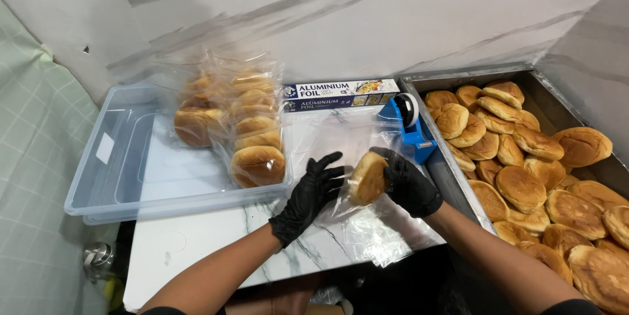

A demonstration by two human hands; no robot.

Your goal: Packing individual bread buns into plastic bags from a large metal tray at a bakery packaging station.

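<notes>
While gloved, right hand [409, 187] closed around bun [367, 178], left hand [313, 192] fingers spread, touching clear bag [354, 151] beside it.

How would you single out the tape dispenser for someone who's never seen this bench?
Start at the metal tray of loose buns on the right, then look just off its left wall, at the near end of the long foil box. The tape dispenser stands there, just beyond the right hand. It is the only bright blue thing in view, with a dark roll on top.
</notes>
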